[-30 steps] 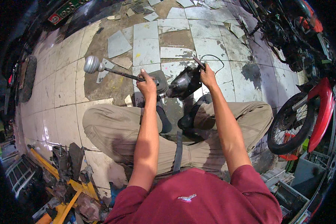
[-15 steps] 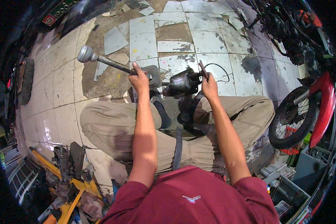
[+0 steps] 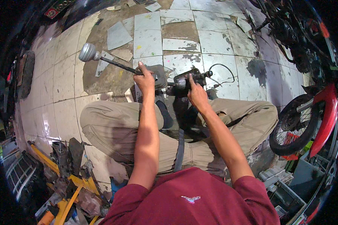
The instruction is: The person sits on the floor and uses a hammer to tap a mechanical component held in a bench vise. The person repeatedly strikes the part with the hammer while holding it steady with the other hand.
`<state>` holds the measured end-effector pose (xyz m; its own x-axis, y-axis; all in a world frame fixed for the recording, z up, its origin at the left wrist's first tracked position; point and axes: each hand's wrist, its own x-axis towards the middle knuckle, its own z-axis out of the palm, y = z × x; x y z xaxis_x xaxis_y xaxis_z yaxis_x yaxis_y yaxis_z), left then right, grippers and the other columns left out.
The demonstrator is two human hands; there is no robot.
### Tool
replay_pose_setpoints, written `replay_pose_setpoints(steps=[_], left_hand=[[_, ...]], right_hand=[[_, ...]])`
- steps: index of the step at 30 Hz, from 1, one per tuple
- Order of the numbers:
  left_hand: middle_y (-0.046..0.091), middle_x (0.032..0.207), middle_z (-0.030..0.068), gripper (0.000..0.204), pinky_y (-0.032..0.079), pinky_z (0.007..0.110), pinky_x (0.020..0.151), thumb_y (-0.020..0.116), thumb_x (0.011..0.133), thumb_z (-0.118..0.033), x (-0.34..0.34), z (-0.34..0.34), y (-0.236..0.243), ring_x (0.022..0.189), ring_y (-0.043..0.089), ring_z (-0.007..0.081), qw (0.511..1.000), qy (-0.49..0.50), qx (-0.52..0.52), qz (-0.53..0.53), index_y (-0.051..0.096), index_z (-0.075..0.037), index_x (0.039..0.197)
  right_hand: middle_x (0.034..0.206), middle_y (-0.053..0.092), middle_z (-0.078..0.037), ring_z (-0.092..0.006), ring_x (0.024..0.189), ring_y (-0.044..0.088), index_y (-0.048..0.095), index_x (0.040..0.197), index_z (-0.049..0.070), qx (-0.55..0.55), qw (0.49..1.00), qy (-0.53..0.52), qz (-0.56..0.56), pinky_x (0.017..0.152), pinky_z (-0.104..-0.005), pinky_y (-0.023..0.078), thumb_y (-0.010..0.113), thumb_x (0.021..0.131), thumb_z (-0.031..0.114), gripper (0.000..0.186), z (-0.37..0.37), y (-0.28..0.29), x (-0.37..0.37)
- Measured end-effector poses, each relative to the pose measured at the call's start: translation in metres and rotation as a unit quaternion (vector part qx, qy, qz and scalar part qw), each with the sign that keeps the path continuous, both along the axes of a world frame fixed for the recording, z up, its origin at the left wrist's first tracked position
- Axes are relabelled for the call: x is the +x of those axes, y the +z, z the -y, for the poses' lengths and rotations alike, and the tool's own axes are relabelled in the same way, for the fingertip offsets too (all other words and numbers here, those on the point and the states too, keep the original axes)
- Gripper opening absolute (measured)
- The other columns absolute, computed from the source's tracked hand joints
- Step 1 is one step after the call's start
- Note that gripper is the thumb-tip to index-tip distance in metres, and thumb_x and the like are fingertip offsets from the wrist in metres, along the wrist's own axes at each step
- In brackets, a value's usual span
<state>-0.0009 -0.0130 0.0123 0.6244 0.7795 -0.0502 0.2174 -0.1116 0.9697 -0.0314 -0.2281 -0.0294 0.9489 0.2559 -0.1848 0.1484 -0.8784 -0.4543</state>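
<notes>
I sit cross-legged on a cracked tile floor (image 3: 150,37) with a dark, greasy metal assembly (image 3: 182,83) in front of my knees. A long dark rod (image 3: 116,64) runs from it up to the left and ends in a rounded grey metal head (image 3: 88,52). My left hand (image 3: 144,77) grips the rod where it meets a grey housing (image 3: 160,75). My right hand (image 3: 196,93) holds the dark body of the assembly, fingers pressed on its top. A thin black cable (image 3: 223,73) loops off the right end of the part.
A red motorcycle front wheel and fender (image 3: 304,125) stands close at my right, with another dark motorcycle (image 3: 289,30) beyond it. Yellow metal stands and oily parts (image 3: 69,172) lie at my lower left. Loose tile pieces (image 3: 118,35) lie on the floor ahead.
My view has shifted, so the assembly sits more central. My left hand stays on the rod; my right hand has moved from the part's right end onto its dark body.
</notes>
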Motion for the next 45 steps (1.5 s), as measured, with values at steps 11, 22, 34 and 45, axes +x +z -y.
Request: replay_pose_setpoints(steps=[11,22,34,45], left_hand=[[0.057,0.053,0.0098,0.050,0.043,0.034,0.053,0.047,0.095,-0.039,0.001,-0.001,0.005,0.051,0.056,0.0210,1.000,-0.006,-0.029,0.000,0.054,0.003,0.070],[0.056,0.053,0.0102,0.049,0.042,0.035,0.053,0.047,0.094,-0.042,0.003,-0.005,0.000,0.051,0.055,0.0208,0.999,-0.018,-0.027,-0.005,0.055,0.004,0.083],[0.056,0.054,0.0091,0.052,0.044,0.036,0.056,0.043,0.096,-0.040,0.001,-0.004,0.001,0.053,0.056,0.0222,0.999,-0.017,-0.031,-0.030,0.056,0.002,0.067],[0.053,0.054,0.0061,0.039,0.042,0.031,0.050,0.050,0.094,-0.036,0.001,-0.007,-0.003,0.050,0.055,0.0169,0.998,-0.023,-0.056,0.025,0.052,0.002,0.084]], right_hand=[[0.080,0.060,-0.030,-0.0468,0.073,0.059,0.023,0.140,0.006,0.076,0.995,-0.004,-0.061,0.070,-0.0528,0.048,0.055,0.082,0.012,0.067,0.006,-0.014,0.015],[0.075,0.060,-0.029,-0.0464,0.072,0.059,0.032,0.129,-0.006,0.061,0.996,0.005,-0.057,0.065,-0.0529,0.046,0.054,0.081,0.008,0.054,-0.002,0.005,0.017],[0.085,0.059,-0.020,-0.0367,0.081,0.059,0.059,0.084,-0.001,-0.081,0.979,0.133,0.134,0.072,-0.0447,0.048,0.054,0.075,0.004,0.012,-0.017,-0.012,0.058],[0.078,0.062,-0.027,-0.0407,0.074,0.062,0.063,0.072,-0.004,-0.065,0.990,0.125,-0.002,0.067,-0.0463,0.051,0.057,0.069,0.001,0.008,-0.030,-0.024,0.080]])
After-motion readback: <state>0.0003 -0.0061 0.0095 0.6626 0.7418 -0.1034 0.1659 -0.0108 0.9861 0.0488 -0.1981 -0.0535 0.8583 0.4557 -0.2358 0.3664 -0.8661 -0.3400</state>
